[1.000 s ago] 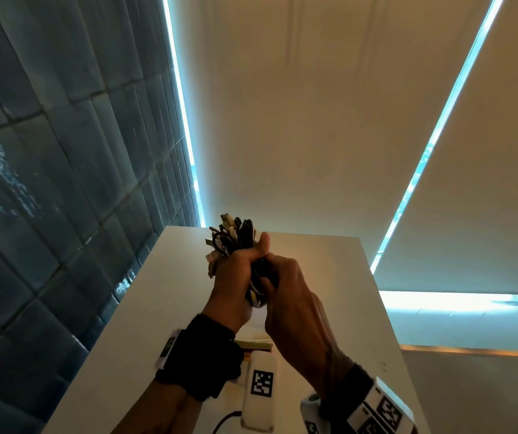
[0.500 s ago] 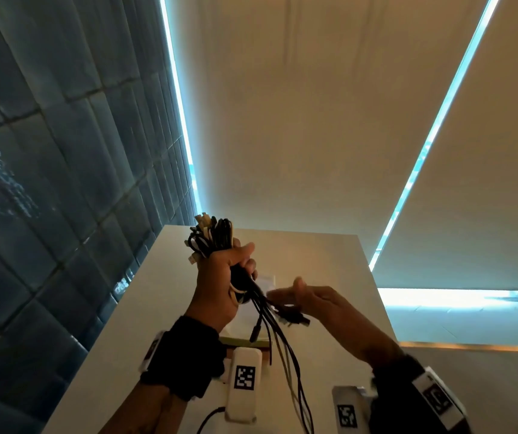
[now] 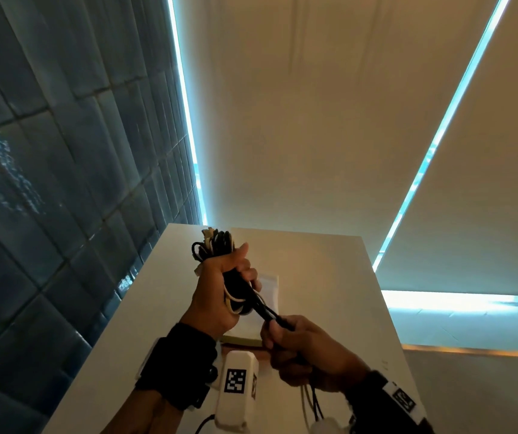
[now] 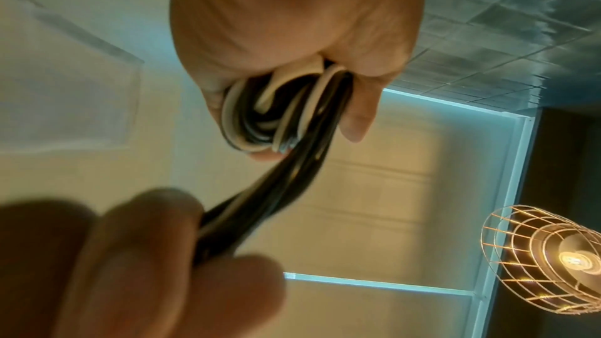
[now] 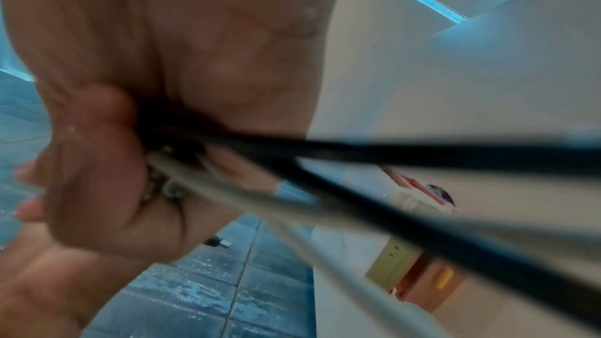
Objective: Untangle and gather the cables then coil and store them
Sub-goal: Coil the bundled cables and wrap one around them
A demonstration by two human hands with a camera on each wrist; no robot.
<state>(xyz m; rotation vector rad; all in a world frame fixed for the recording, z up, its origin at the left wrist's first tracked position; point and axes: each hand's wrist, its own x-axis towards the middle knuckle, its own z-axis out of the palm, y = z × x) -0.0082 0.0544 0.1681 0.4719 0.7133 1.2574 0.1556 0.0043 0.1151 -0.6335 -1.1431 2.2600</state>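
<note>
Head view: a looped bundle of smooth black and cream cables (image 3: 217, 249) stands upright in the clenched left hand (image 3: 220, 289), above a white cabinet top (image 3: 329, 277). Taut black strands (image 3: 265, 308) run down into the right hand (image 3: 301, 346), which grips them in a closed fist.

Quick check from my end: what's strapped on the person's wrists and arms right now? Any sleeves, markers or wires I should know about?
The left hand is bare, with a wide black wrist wrap carrying a white rounded camera unit that bears a square black-and-white marker; a thin black wire leaves its base. The right hand wears a ring and a black wristband with white marker tags. No sleeves are visible.
</note>
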